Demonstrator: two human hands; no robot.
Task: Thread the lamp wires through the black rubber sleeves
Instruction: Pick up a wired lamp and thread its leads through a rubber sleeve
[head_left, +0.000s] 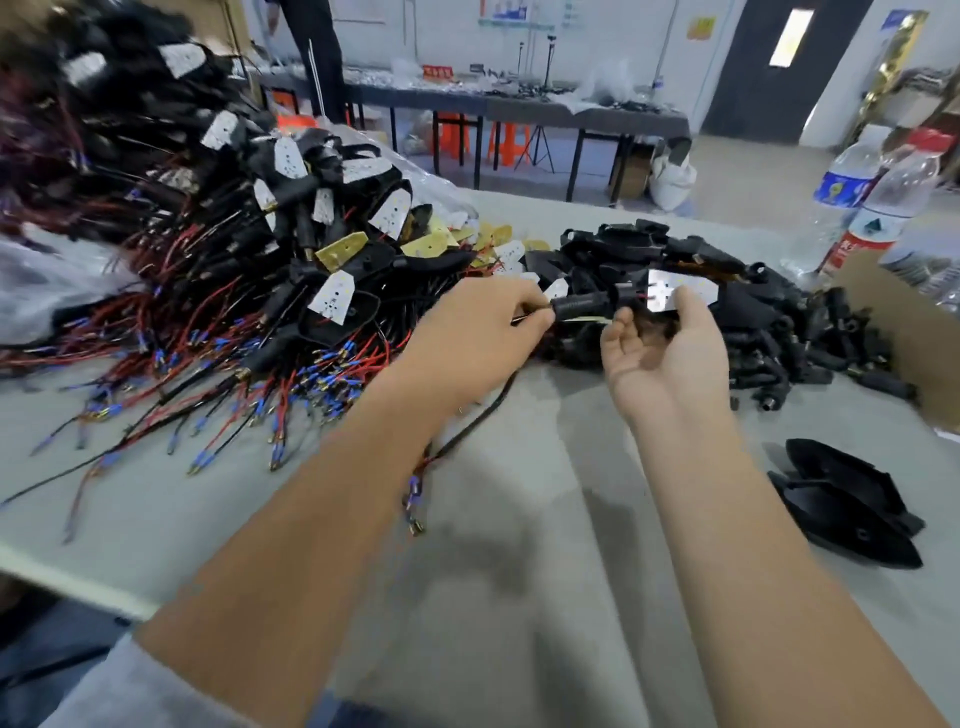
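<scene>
My left hand (480, 332) pinches the wire end where it leaves a black ribbed rubber sleeve (584, 305). That wire (470, 431) trails down to the table and ends in blue-capped terminals. My right hand (670, 353), palm up, holds the white LED lamp board (670, 291) at the sleeve's other end with thumb and fingertips. Both hands hover above the grey table (519, 597).
A big heap of finished lamps with red and black wires (208, 249) fills the left. A pile of loose black sleeves (769, 332) lies at the right beside a cardboard box (904, 332). Black plastic housings (847, 504) rest at right. Water bottles (878, 192) stand behind.
</scene>
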